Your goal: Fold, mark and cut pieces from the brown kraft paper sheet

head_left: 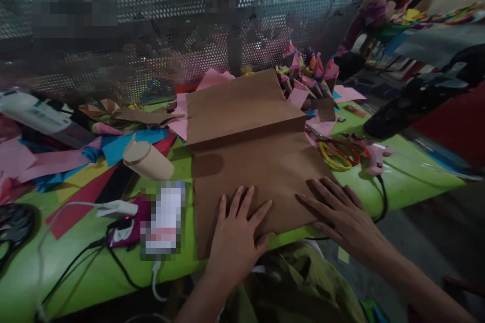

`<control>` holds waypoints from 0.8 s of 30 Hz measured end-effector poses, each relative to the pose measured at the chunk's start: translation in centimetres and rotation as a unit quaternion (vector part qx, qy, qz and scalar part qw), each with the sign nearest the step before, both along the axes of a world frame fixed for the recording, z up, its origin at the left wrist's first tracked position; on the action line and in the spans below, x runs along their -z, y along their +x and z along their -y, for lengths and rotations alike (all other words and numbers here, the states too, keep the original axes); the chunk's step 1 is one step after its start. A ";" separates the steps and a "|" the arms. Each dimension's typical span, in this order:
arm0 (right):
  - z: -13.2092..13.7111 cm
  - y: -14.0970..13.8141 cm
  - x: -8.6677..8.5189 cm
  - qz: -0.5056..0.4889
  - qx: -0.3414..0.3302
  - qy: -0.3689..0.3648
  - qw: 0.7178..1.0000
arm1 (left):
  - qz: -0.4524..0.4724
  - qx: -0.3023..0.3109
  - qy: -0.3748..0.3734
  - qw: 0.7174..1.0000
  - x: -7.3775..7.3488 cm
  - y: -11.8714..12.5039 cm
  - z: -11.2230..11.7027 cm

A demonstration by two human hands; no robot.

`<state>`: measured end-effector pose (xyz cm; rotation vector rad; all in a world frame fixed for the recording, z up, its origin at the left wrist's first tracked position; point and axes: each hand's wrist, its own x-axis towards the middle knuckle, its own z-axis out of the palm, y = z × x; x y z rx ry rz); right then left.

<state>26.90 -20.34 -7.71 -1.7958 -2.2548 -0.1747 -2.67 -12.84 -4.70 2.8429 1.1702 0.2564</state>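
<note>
A big sheet of brown paper (250,161) lies on the green table (409,171), its far half folded up and over in a raised flap. My left hand (237,234) rests flat on the sheet's near edge, fingers spread. My right hand (341,212) lies flat on the near right corner of the sheet, fingers stretched out. Neither hand holds anything.
A tan cardboard tube (147,159) lies left of the sheet. Pink, blue and red paper scraps (76,161) cover the left side. Scissors with yellow and red handles (339,154) and a pink glue gun (373,154) lie right. Small paper cones (306,78) stand behind. Cables (76,257) run near left.
</note>
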 end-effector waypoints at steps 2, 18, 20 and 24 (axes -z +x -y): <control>0.2 0.2 0.6 0.004 0.000 -0.003 1.000 | -0.001 0.004 -0.004 1.000 -0.1 0.0 0.0; 0.3 0.1 0.7 0.003 -0.008 0.034 0.999 | -0.010 0.000 0.003 1.000 -0.4 0.1 0.4; 0.4 0.0 0.5 -0.002 -0.006 0.032 0.999 | -0.015 0.008 0.010 1.000 -0.3 0.1 0.5; 0.5 -0.3 0.1 -0.010 -0.005 0.040 0.999 | -0.020 0.009 0.013 1.000 -0.1 0.3 1.0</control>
